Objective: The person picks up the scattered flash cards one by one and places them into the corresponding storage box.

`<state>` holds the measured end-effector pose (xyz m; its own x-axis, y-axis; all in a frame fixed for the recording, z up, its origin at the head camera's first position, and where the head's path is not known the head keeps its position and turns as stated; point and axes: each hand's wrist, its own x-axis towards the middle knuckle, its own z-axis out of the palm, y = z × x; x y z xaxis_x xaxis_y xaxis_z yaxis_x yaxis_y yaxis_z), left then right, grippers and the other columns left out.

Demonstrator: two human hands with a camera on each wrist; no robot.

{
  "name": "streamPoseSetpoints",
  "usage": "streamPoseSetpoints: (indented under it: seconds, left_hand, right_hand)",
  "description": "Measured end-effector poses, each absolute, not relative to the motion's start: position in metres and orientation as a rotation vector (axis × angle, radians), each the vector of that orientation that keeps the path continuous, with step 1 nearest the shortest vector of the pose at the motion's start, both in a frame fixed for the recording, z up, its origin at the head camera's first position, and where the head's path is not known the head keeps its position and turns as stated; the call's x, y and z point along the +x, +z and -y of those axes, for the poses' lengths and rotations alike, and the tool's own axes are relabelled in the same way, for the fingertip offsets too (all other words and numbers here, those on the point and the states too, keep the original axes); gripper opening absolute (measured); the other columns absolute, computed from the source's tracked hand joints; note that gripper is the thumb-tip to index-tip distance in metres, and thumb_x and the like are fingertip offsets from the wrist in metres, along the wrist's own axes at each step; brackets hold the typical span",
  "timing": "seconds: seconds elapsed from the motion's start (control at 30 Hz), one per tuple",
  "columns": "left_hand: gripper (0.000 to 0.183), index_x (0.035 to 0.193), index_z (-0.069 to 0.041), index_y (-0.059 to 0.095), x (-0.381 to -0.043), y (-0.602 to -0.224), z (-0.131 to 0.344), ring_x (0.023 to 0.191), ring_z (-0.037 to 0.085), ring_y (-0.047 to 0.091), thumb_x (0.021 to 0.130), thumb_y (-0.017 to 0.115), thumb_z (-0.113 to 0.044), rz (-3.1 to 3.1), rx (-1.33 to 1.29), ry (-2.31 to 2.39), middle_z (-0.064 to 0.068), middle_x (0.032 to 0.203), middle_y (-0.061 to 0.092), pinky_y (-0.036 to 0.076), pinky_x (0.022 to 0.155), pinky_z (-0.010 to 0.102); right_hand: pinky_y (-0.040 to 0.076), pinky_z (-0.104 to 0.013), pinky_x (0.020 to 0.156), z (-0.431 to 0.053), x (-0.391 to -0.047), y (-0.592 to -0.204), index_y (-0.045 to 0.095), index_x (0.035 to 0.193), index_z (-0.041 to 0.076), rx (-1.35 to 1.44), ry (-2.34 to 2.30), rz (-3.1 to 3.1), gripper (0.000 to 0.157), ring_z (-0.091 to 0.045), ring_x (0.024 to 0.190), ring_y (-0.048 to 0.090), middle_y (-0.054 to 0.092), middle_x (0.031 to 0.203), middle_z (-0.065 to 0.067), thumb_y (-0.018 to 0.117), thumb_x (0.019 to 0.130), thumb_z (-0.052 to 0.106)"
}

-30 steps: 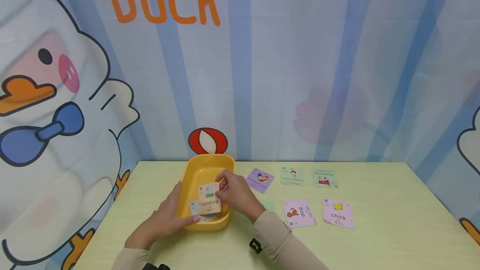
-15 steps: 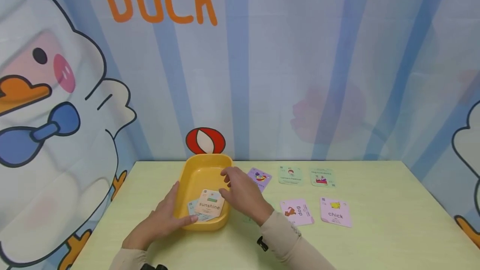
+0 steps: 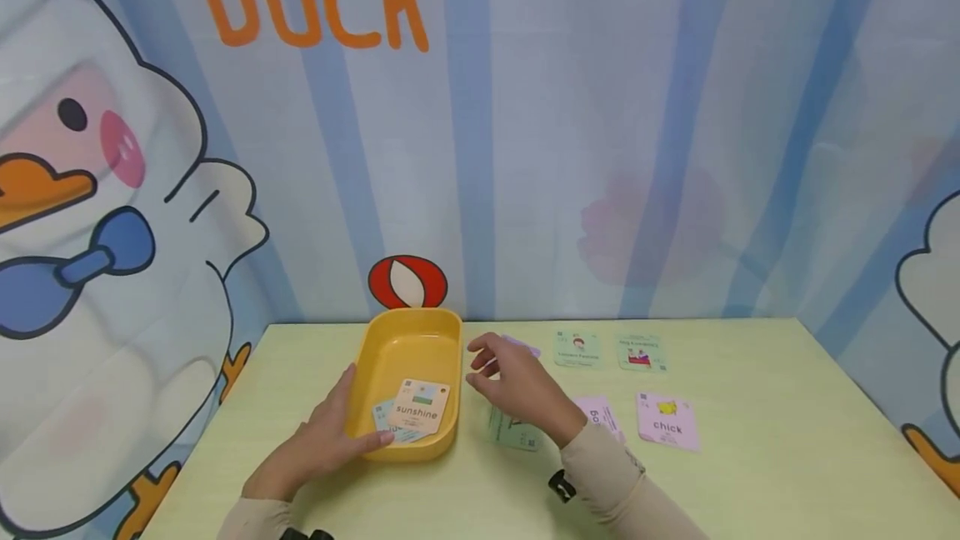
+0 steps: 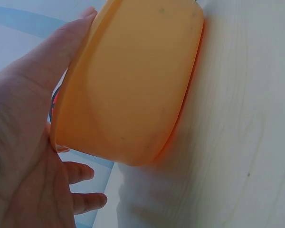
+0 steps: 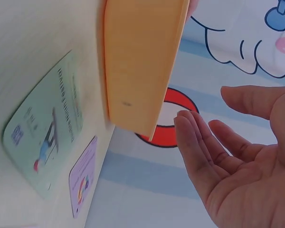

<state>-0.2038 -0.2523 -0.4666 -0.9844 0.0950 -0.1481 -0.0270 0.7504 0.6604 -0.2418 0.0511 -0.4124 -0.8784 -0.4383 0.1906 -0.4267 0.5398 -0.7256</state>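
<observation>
A yellow tray [image 3: 408, 319] stands on the table at centre left. In it an orange "sunshine" card [image 3: 420, 417] overlaps a pale blue card [image 3: 384, 419]. My left hand [image 3: 318, 440] grips the tray's left side, thumb over the near rim; two fingers hang free in the left wrist view. To the tray's right, my right hand [image 3: 517, 386] is raised above the table, fingers loosely bent, holding nothing. Beneath it lies a green card [image 3: 513, 433], partly covered in the head view. A purple card [image 5: 83, 178] lies beyond, mostly hidden by the hand from above.
Farther right lie a green "Lantern Festival" card [image 3: 577, 350], another green card [image 3: 641, 352], a pink card [image 3: 600, 413] partly behind the right wrist, and a pink "chick" card [image 3: 667, 421]. A printed duck curtain [image 3: 540, 148] hangs behind the pale wooden table [image 3: 765, 407].
My right hand let go of the "sunshine" card, which now lies in the tray on the blue card. Then the hand moved right, out of the tray. My left hand stays on the tray.
</observation>
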Motion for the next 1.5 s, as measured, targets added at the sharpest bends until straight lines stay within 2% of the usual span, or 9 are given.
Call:
streamPoseSetpoints:
  seconds: [0.17,0.37,0.57,0.8,1.0,1.23,1.5]
  left_hand:
    - [0.132,0.163,-0.009,-0.005,-0.204,-0.465,0.253,0.151,0.045,0.022,0.077,0.078,-0.064,-2.774,0.038,1.053,0.02,0.169,0.008,0.024,0.116,0.07]
    - [0.132,0.163,-0.009,-0.004,-0.203,-0.464,0.252,0.15,0.045,0.023,0.077,0.079,-0.064,-2.774,0.057,1.056,0.021,0.169,0.01,0.026,0.116,0.07]
    - [0.131,0.163,-0.008,-0.003,-0.201,-0.463,0.252,0.15,0.045,0.025,0.077,0.079,-0.063,-2.775,0.068,1.056,0.021,0.169,0.011,0.027,0.114,0.07]
    - [0.13,0.163,-0.009,-0.002,-0.203,-0.464,0.252,0.151,0.044,0.024,0.077,0.079,-0.063,-2.783,0.072,1.063,0.019,0.169,0.011,0.026,0.115,0.069]
    - [0.129,0.163,-0.01,-0.001,-0.201,-0.462,0.251,0.147,0.043,0.03,0.076,0.08,-0.061,-2.77,0.078,1.091,0.019,0.169,0.015,0.029,0.114,0.07]
    - [0.129,0.163,-0.009,-0.001,-0.201,-0.463,0.252,0.148,0.043,0.028,0.077,0.08,-0.061,-2.775,0.087,1.086,0.02,0.169,0.014,0.028,0.114,0.07]
    - [0.126,0.163,-0.008,-0.002,-0.203,-0.467,0.255,0.151,0.044,0.022,0.08,0.078,-0.06,-2.79,0.115,1.077,0.02,0.169,0.012,0.023,0.115,0.072]
  right_hand:
    - [0.059,-0.034,0.086,-0.069,-0.244,-0.413,0.061,0.127,0.008,-0.786,-1.327,-2.716,0.033,-0.016,0.095,0.067,0.07,0.11,-0.009,0.07,0.096,0.013]
    - [0.059,-0.034,0.083,-0.097,-0.241,-0.417,0.062,0.129,0.012,-0.73,-1.325,-2.717,0.036,-0.017,0.097,0.068,0.071,0.109,-0.007,0.072,0.094,0.013]
    - [0.06,-0.035,0.072,-0.127,-0.239,-0.418,0.06,0.134,0.015,-0.623,-1.297,-2.688,0.044,-0.019,0.103,0.068,0.07,0.113,-0.004,0.075,0.093,0.016]
    - [0.058,-0.038,0.086,-0.162,-0.236,-0.421,0.06,0.135,0.01,-0.53,-1.257,-2.718,0.048,-0.018,0.101,0.068,0.07,0.112,-0.004,0.077,0.091,0.016]
    - [0.058,-0.041,0.086,-0.195,-0.234,-0.429,0.058,0.136,0.006,-0.459,-1.218,-2.735,0.051,-0.022,0.102,0.068,0.069,0.115,-0.011,0.078,0.09,0.014]
    - [0.057,-0.046,0.087,-0.227,-0.234,-0.437,0.057,0.137,-0.001,-0.392,-1.125,-2.801,0.054,-0.028,0.103,0.068,0.069,0.115,-0.013,0.078,0.089,0.013]
    - [0.055,-0.051,0.09,-0.256,-0.234,-0.447,0.055,0.138,-0.003,-0.282,-1.059,-2.848,0.059,-0.033,0.109,0.065,0.068,0.116,-0.013,0.08,0.087,0.014]
